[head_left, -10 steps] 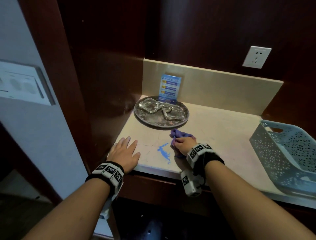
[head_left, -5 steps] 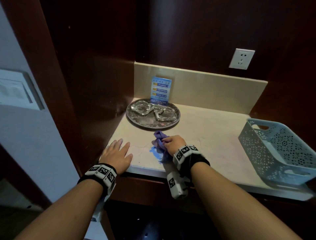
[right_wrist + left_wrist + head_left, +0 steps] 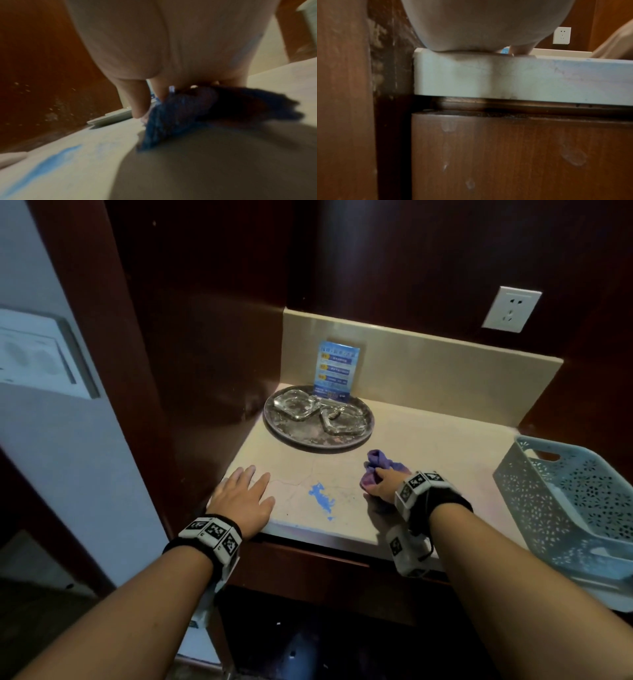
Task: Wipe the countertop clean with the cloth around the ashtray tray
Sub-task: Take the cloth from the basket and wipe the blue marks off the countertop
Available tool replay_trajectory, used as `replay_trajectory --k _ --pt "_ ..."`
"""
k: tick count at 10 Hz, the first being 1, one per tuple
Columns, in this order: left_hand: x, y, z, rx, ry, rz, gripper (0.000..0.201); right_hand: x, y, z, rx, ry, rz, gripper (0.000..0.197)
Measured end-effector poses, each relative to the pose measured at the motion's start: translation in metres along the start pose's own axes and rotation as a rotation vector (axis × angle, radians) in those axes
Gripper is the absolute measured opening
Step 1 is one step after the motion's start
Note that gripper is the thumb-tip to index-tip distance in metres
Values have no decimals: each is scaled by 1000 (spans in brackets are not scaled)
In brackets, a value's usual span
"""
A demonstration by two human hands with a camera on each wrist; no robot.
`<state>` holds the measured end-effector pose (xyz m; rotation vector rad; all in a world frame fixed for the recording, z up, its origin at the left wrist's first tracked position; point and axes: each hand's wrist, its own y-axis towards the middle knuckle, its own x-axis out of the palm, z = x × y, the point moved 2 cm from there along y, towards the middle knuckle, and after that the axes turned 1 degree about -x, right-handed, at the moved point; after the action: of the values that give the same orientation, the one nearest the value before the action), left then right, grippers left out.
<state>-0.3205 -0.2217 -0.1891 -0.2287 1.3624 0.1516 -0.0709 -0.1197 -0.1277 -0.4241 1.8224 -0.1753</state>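
The right hand (image 3: 383,482) grips the bunched purple cloth (image 3: 378,463) on the tabletop (image 3: 428,446), its long axis running front to back, just beside the round tray (image 3: 308,440). The left hand (image 3: 243,498) lies flat, fingers straight. The left wrist view alone shows the tabletop's front edge. Half a second ago the cloth covered the blue smear (image 3: 322,496); now it sits right of it.

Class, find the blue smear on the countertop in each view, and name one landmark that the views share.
Head: blue smear near the front edge, between the hands.
Left wrist: not in it; only faint blue tinting on the counter's front edge.
Right wrist: lower left, blurred.
Shared landmark: blue card.
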Motion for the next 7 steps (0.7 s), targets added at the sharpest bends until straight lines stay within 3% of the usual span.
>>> replay_trajectory --k 2,4,5,7 --pt "3 2 -1 3 0 11 58 11 6 -39 -154 -49 -34 44" --pt "2 2 -1 2 10 24 58 29 -6 -70 -293 102 -132 42" --pt "4 3 -1 -1 17 28 58 29 -11 -73 -350 16 -146 38" --pt "3 2 0 7 29 54 57 12 -6 -58 -299 142 88 33"
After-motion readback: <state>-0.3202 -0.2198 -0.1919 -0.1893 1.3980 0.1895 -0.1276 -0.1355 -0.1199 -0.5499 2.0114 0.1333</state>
